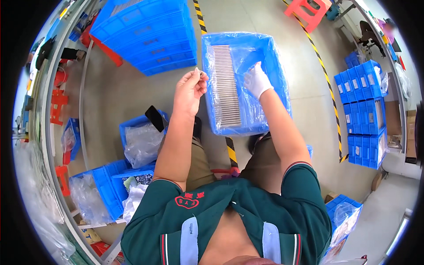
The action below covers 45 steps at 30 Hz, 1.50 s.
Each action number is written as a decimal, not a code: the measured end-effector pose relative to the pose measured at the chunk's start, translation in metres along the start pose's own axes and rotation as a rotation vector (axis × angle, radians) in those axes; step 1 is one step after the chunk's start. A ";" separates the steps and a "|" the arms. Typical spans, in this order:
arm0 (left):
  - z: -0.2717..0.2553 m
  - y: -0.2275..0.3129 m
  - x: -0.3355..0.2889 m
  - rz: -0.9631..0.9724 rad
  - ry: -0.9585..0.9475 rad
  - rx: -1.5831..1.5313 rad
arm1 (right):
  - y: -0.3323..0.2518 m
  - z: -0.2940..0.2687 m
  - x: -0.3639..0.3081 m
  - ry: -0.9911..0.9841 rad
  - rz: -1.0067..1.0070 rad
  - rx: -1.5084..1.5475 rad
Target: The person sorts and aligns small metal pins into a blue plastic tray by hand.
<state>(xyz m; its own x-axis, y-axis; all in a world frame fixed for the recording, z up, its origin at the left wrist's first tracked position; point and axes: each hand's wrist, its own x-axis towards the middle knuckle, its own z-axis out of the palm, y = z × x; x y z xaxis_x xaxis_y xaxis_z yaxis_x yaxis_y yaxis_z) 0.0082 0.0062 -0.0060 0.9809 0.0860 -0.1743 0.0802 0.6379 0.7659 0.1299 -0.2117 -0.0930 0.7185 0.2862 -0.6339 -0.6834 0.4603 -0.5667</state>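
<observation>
My bare left hand [191, 90] is raised at the left rim of a blue plastic bin [285, 90]. Its thumb and fingers pinch a small dark ring-shaped piece [201, 74], too small to make out fully. White-gloved, my right hand [257, 81] is over the right part of the bin, close to the clear plastic liner [251, 112]. Its thumb stands apart from the fingers, and I see nothing held there. Inside the bin, slim metal rods [226, 88] lie side by side in a long row along the left.
Stacked blue crates [154, 39] stand far left, more crates [364, 112] at the right. Bins with plastic bags [143, 141] and a black phone-like slab [154, 118] sit beside my left arm. Striped tape [324, 70] marks the floor; a red stool [309, 13] is far right.
</observation>
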 end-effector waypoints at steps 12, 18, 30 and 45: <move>0.008 -0.031 0.002 -0.022 -0.081 0.274 | -0.029 -0.192 -0.179 0.723 -0.772 -0.346; 0.021 -0.071 -0.026 -0.022 -0.115 0.737 | 0.121 -0.416 -0.259 1.124 -0.140 -0.140; 0.023 -0.130 -0.047 0.396 -0.031 1.519 | 0.285 -0.510 -0.336 1.389 0.265 0.120; 0.028 -0.126 -0.051 0.353 0.078 1.603 | 0.273 -0.520 -0.281 1.311 0.792 -0.709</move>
<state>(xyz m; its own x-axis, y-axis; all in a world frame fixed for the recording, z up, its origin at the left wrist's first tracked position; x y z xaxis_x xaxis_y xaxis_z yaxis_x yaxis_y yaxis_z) -0.0465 -0.1002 -0.0762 0.9825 0.1143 0.1470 0.0070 -0.8117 0.5841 -0.3261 -0.6033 -0.3435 -0.1401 -0.7634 -0.6306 -0.9786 0.0099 0.2054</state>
